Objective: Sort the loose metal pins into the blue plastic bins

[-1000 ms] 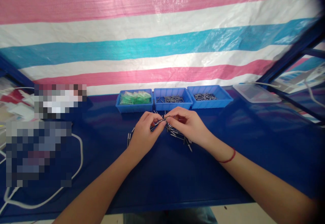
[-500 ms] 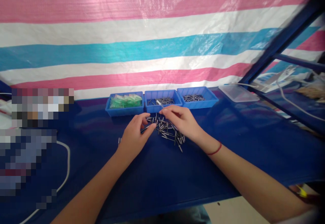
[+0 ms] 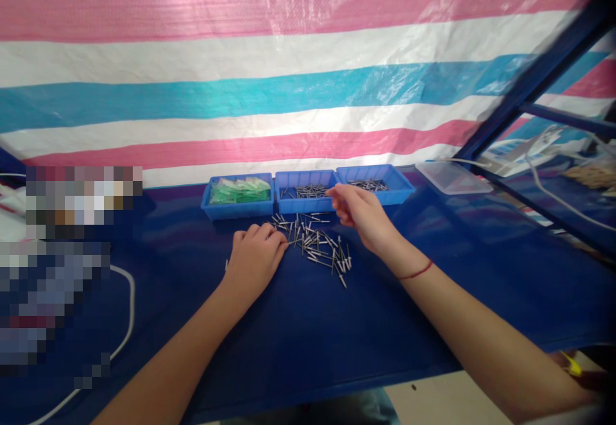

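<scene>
Blind rivets (image 3: 317,245) lie in a loose pile on the dark blue table (image 3: 298,341). My left hand (image 3: 255,255) rests at the pile's left edge, back up and fingers curled down close together; what lies under them is hidden. My right hand (image 3: 363,216) hovers over the pile's right side, in front of the middle blue bin (image 3: 308,205) and the right blue bin (image 3: 397,194). Its thumb and fingers are bent together, and I cannot see whether anything is between them. Both of these bins hold more rivets.
A left blue bin (image 3: 237,212) holds small green-and-white packets. To the right lies a clear plastic lid (image 3: 452,178). A white cable (image 3: 131,303) curves across the table's left side. Behind the bins hangs a striped plastic sheet (image 3: 269,101); a blue frame post (image 3: 534,85) slants at right.
My right hand has moved right, away from the middle bin's front; the rivet at its fingertips no longer shows. My left hand has turned palm down, its fingers closing toward the table.
</scene>
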Motion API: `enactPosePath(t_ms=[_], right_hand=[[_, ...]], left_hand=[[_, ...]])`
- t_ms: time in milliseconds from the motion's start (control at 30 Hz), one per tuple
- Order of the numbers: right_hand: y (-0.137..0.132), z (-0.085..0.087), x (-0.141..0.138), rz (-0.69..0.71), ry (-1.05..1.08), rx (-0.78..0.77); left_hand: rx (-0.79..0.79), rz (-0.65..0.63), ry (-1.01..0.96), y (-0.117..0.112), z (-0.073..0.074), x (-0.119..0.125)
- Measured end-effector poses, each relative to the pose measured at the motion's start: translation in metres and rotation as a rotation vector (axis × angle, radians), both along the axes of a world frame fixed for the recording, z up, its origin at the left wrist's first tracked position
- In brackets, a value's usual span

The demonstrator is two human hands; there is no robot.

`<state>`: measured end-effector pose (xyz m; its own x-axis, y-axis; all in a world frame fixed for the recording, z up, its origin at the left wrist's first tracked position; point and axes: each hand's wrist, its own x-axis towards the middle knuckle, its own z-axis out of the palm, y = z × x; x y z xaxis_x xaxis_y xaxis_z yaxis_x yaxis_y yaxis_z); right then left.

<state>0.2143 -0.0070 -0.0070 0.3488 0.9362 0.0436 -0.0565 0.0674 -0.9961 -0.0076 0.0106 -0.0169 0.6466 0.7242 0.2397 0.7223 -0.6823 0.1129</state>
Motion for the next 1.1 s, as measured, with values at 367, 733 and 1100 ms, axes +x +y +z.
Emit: enactPosePath(t_ms=[367,733,1100], right_hand=[[-0.016,-0.009,-0.04,0.23,-0.44,0.088],[-0.021,-0.006,-0.044,0.243,-0.354,0.137],[-0.022,-0.002,-0.04,0.249,-0.498,0.195]], left_hand=[[-0.168,0.0,-0.399,-0.002,0.005,0.004],[-0.197,-0.067,-0.462,-0.004,0.0,0.004],[-0.183,-0.071,-0.605,-0.003,0.0,0.003]])
